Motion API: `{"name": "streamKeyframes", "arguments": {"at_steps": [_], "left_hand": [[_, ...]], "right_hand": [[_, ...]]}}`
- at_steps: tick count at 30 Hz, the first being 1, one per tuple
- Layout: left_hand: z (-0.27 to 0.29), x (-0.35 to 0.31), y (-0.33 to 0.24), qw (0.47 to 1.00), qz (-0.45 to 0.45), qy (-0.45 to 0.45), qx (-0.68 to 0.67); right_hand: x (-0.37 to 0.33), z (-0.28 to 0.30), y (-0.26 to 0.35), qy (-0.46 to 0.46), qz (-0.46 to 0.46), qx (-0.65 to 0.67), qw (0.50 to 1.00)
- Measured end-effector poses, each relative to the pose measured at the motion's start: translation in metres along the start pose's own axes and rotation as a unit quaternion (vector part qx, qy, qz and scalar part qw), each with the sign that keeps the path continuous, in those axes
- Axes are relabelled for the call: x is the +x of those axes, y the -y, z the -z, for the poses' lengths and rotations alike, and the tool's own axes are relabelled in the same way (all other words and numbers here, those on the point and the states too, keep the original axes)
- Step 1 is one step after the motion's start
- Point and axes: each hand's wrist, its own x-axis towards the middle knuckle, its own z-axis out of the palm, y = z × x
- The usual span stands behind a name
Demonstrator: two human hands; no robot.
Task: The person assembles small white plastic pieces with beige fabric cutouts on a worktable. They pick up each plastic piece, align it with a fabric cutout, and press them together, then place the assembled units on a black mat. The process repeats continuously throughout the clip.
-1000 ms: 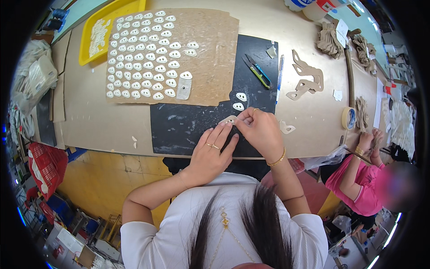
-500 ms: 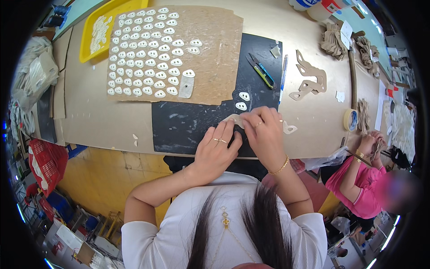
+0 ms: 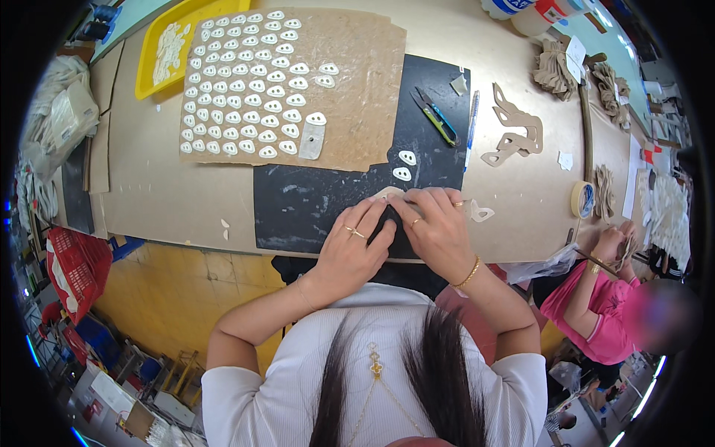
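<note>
On the black mat (image 3: 298, 212), a beige flat piece (image 3: 389, 192) lies under my fingertips, mostly covered by them. My left hand (image 3: 356, 237) presses on its left side with closed fingers. From the right, my right hand (image 3: 434, 227) grips its other edge with bent fingers. Just beyond are two small white rounded pieces (image 3: 402, 173) with two holes each. Farther off, a brown sheet (image 3: 357, 112) carries many similar white pieces in rows, plus a small grey plate (image 3: 311, 141). Beside my right hand lies a loose beige cut-out (image 3: 482, 212).
Thread snips (image 3: 436, 119) and a pen (image 3: 472, 130) lie at the mat's right. A yellow tray (image 3: 147, 71) holds white bits at far left. Brown cut-outs (image 3: 521, 134), a tape roll (image 3: 581, 198) and bundles (image 3: 555, 67) are to the right, near a person in pink (image 3: 588, 309).
My right hand's fingers have come down and leftward onto the beige piece, close to my left fingertips. My left hand has shifted slightly and stays on the piece.
</note>
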Motion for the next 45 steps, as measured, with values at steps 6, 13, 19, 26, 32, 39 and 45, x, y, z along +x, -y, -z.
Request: {"name": "streamKeyframes", "arguments": {"at_steps": [6,13,19,26,32,39,45], "left_hand": [[0.002,0.002,0.0,1.0,-0.015,0.004,0.001],[0.012,0.004,0.001,1.0,-0.007,0.003,-0.031],[0.011,0.003,0.003,1.0,-0.009,0.004,0.001],[0.011,0.006,0.003,1.0,-0.016,0.004,0.011],[0.012,0.004,0.003,1.0,0.0,0.0,-0.014],[0.002,0.011,0.0,0.995,-0.021,-0.002,0.098],[-0.01,0.02,-0.016,0.975,-0.035,-0.004,0.219]], "right_hand": [[0.002,0.003,-0.004,0.018,0.027,-0.018,0.999],[0.011,0.013,0.009,0.073,0.076,-0.102,0.989],[0.013,0.011,0.017,0.109,0.075,-0.112,0.985],[0.008,0.009,0.007,0.047,0.069,-0.037,0.996],[0.011,0.014,0.013,0.074,0.082,-0.091,0.99],[0.012,0.026,-0.018,0.012,-0.032,0.113,0.993],[-0.004,0.048,-0.046,-0.093,-0.157,0.023,0.983]]}}
